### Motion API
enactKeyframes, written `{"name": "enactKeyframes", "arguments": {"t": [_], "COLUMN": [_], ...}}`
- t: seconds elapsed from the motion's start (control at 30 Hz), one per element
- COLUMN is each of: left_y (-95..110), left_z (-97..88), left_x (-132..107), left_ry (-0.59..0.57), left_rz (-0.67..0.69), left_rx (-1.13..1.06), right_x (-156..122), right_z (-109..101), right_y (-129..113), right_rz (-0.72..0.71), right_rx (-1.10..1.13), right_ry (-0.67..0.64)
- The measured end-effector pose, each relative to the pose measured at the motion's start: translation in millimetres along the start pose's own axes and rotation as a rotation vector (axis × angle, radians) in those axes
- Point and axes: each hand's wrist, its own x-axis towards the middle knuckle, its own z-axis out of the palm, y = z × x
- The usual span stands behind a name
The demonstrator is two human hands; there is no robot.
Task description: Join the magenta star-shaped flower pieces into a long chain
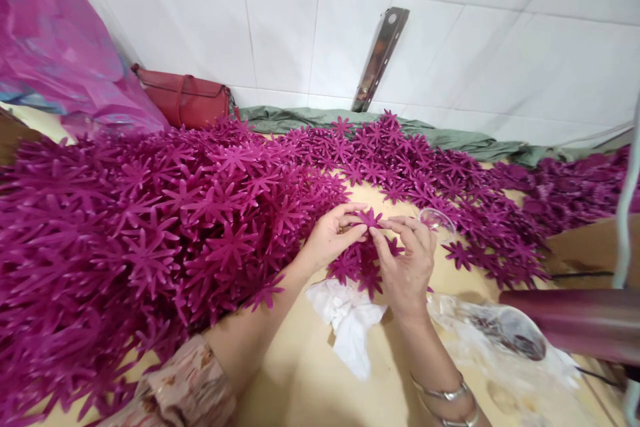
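Observation:
Between my two hands is one magenta star-shaped flower piece (370,218) with several narrow petals. My left hand (333,235) pinches its left side between thumb and fingers. From the right, my right hand (407,257) grips the opposite petals with thumb and forefinger. Just below lie a few more magenta flower pieces (345,267) on the pale yellow tabletop (280,360). A small clear round dish (438,221) sits behind my right hand, touching or close to its knuckles. Crumpled white tissue (347,320) rests between my forearms.
A large heap of magenta flower pieces (150,240) fills the left, and more (425,160) spread along the back. A red bag (185,97) and pink plastic bag (75,47) stand back left. At right are clear plastic bags (505,333) and a dark pink cylinder (575,323).

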Motion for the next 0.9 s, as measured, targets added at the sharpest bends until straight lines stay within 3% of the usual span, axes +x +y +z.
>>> {"name": "enactKeyframes", "arguments": {"t": [0.23, 0.53, 0.9], "left_y": [-9, -8, 0], "left_z": [-4.3, -5.2, -4.5], "left_x": [3, 5, 3], "left_ry": [0.029, 0.025, 0.064], "left_rz": [-0.018, -0.024, -0.031], "left_rx": [-0.014, -0.015, 0.079], "right_x": [0, 0, -3], "right_z": [1, 0, 0], "right_y": [3, -1, -1], "right_rz": [-0.113, -0.017, 0.131], "right_rx": [-0.091, 0.11, 0.201], "right_ry": [0.008, -0.048, -0.09]}}
